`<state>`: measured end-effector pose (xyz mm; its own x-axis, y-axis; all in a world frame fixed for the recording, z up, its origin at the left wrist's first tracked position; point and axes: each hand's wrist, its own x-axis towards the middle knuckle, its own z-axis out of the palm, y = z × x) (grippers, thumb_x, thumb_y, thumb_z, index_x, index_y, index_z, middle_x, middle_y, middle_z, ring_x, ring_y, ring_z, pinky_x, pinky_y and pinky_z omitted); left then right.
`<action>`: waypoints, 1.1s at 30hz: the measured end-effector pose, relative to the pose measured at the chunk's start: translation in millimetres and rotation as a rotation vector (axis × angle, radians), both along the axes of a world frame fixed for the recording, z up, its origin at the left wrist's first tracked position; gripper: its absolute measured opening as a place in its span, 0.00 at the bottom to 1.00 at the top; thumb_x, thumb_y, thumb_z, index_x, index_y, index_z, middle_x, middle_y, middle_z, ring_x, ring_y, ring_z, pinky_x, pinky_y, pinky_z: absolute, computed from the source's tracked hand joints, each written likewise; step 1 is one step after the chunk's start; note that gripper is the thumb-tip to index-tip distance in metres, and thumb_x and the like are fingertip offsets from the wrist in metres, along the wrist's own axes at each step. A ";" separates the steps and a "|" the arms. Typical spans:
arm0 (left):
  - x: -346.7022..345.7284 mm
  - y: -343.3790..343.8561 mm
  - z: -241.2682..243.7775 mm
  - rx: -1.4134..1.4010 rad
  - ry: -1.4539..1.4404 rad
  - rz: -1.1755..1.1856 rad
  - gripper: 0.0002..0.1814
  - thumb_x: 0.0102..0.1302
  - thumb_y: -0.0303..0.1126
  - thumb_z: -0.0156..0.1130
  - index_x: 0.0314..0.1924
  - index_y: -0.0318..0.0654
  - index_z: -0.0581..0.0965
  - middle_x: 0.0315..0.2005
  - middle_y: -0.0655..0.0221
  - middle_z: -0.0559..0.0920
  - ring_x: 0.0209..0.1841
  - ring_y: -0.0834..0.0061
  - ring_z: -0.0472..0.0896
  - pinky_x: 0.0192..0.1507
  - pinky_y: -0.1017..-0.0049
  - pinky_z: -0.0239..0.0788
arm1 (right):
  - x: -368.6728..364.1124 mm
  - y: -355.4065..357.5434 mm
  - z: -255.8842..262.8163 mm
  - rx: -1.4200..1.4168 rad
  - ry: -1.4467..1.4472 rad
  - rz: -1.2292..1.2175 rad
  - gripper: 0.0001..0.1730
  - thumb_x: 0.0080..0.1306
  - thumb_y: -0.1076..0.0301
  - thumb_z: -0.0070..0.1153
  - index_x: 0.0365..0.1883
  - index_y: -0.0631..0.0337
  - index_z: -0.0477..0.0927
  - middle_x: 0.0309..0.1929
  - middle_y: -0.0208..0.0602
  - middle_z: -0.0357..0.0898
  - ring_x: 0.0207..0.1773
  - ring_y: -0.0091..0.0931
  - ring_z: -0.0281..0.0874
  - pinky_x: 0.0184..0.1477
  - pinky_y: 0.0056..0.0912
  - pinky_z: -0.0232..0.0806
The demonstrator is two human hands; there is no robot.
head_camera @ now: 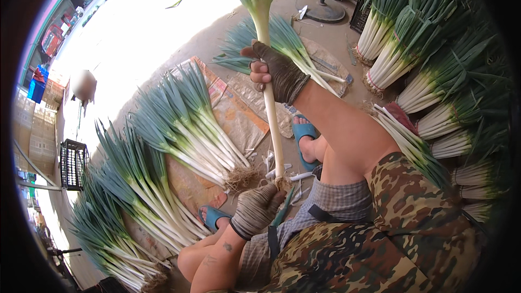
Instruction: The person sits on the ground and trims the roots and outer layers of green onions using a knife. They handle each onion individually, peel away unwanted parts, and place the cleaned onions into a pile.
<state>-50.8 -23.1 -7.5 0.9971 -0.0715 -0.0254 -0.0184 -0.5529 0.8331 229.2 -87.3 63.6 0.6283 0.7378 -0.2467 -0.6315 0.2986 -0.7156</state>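
Observation:
My right hand point(276, 71), in a dark, worn fingerless glove, is closed around the white shaft of a long green onion point(272, 118). Its green top points away from me, and its roots hang near my lap. At that root end, my left hand point(258, 207), in a striped fingerless glove, has its fingers closed on the roots; its fingertips are partly hidden. Loose green onions with roots lie in piles beyond my left hand: one pile point(203, 142) near the centre, another point(150, 195) beside it and a third point(126, 248) at lower left. More onions point(301, 57) lie behind my right hand.
Tied onion bundles point(386, 53) stand along the right, with loose onions point(407, 142) beside my right arm. Flattened sacks point(240, 110) and peeled scraps point(299, 191) lie on the ground near my sandals point(303, 130). A round stand base point(321, 10) is ahead; a black crate point(74, 165) stands left.

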 end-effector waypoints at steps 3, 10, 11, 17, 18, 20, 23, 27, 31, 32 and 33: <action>-3.5 11.2 -17.8 0.460 0.132 -0.323 0.18 0.60 0.42 0.64 0.47 0.43 0.78 0.45 0.59 0.79 0.46 0.54 0.79 0.48 0.57 0.71 | -4.9 -2.8 -7.3 -0.091 -0.207 0.128 0.21 0.70 0.55 0.53 0.51 0.63 0.73 0.19 0.20 0.64 0.18 0.16 0.62 0.22 0.22 0.61; 15.2 84.5 15.3 -0.317 -0.051 0.420 0.31 0.63 0.28 0.66 0.65 0.39 0.65 0.51 0.67 0.75 0.55 0.74 0.71 0.55 0.73 0.67 | -57.7 34.6 -29.7 0.022 -0.273 0.530 0.21 0.64 0.62 0.56 0.51 0.67 0.76 0.20 0.26 0.68 0.18 0.17 0.65 0.21 0.21 0.60; 40.6 88.1 14.2 -0.568 -0.144 0.439 0.31 0.64 0.33 0.66 0.64 0.39 0.65 0.51 0.67 0.75 0.55 0.75 0.71 0.57 0.72 0.65 | -68.9 23.9 -35.6 -0.110 -0.298 0.504 0.21 0.64 0.62 0.56 0.50 0.67 0.77 0.19 0.27 0.68 0.16 0.17 0.64 0.19 0.22 0.60; 54.8 103.9 35.6 -1.286 -0.197 1.085 0.15 0.69 0.36 0.57 0.49 0.33 0.71 0.36 0.59 0.79 0.39 0.62 0.81 0.46 0.63 0.74 | -137.0 54.9 -50.1 -0.678 -0.748 0.815 0.19 0.58 0.52 0.60 0.36 0.60 0.80 0.18 0.39 0.76 0.19 0.28 0.77 0.23 0.32 0.71; 56.5 109.6 35.0 -1.303 -0.259 1.209 0.10 0.70 0.33 0.54 0.44 0.33 0.71 0.32 0.60 0.77 0.32 0.63 0.79 0.41 0.64 0.75 | -136.4 54.3 -68.7 -0.652 -0.973 0.769 0.18 0.59 0.53 0.58 0.35 0.60 0.81 0.21 0.42 0.78 0.23 0.32 0.79 0.28 0.35 0.72; 51.0 134.4 32.3 -1.363 -0.385 1.320 0.09 0.70 0.34 0.54 0.40 0.35 0.70 0.27 0.65 0.74 0.26 0.67 0.74 0.35 0.64 0.74 | -130.9 50.4 -82.6 -0.674 -1.340 0.740 0.16 0.60 0.58 0.51 0.36 0.59 0.82 0.29 0.50 0.81 0.35 0.43 0.81 0.42 0.43 0.72; 17.7 196.5 37.5 -1.240 -0.610 1.504 0.09 0.70 0.34 0.53 0.37 0.37 0.70 0.26 0.67 0.72 0.24 0.69 0.71 0.33 0.65 0.73 | -115.9 30.5 -104.1 -0.898 -1.522 0.976 0.15 0.61 0.60 0.48 0.36 0.60 0.81 0.30 0.51 0.81 0.36 0.45 0.80 0.41 0.45 0.71; -31.8 231.9 43.4 -1.092 -0.587 1.782 0.08 0.70 0.35 0.51 0.34 0.41 0.68 0.24 0.69 0.71 0.24 0.71 0.70 0.33 0.63 0.74 | -112.3 19.6 -113.5 -0.869 -1.523 1.082 0.16 0.63 0.64 0.50 0.49 0.55 0.78 0.32 0.46 0.81 0.37 0.41 0.80 0.42 0.43 0.71; -47.1 246.5 34.6 -1.088 -0.641 1.740 0.12 0.71 0.40 0.51 0.33 0.42 0.68 0.24 0.70 0.70 0.24 0.71 0.69 0.34 0.64 0.74 | -102.8 5.2 -115.8 -0.707 -1.216 1.024 0.23 0.64 0.63 0.54 0.57 0.56 0.74 0.34 0.45 0.81 0.35 0.37 0.81 0.43 0.38 0.72; -54.8 252.2 28.9 -1.112 -0.665 1.694 0.11 0.71 0.40 0.51 0.35 0.42 0.68 0.26 0.70 0.70 0.26 0.71 0.69 0.35 0.64 0.73 | -108.5 7.0 -98.9 -0.632 -0.986 1.001 0.24 0.63 0.61 0.55 0.58 0.57 0.73 0.35 0.45 0.81 0.35 0.37 0.81 0.43 0.38 0.71; -55.1 252.2 30.8 -1.141 -0.689 1.637 0.10 0.72 0.40 0.50 0.37 0.41 0.68 0.27 0.69 0.70 0.28 0.70 0.70 0.36 0.64 0.72 | -112.2 8.1 -83.5 -0.559 -0.761 0.959 0.26 0.63 0.59 0.56 0.58 0.59 0.72 0.36 0.44 0.81 0.34 0.36 0.81 0.42 0.38 0.71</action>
<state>-105.9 229.1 23.4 -0.0204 0.9527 -0.3033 -0.5403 0.2448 0.8051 117.0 -79.2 -19.9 0.0390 0.8763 -0.4801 0.1810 -0.4787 -0.8591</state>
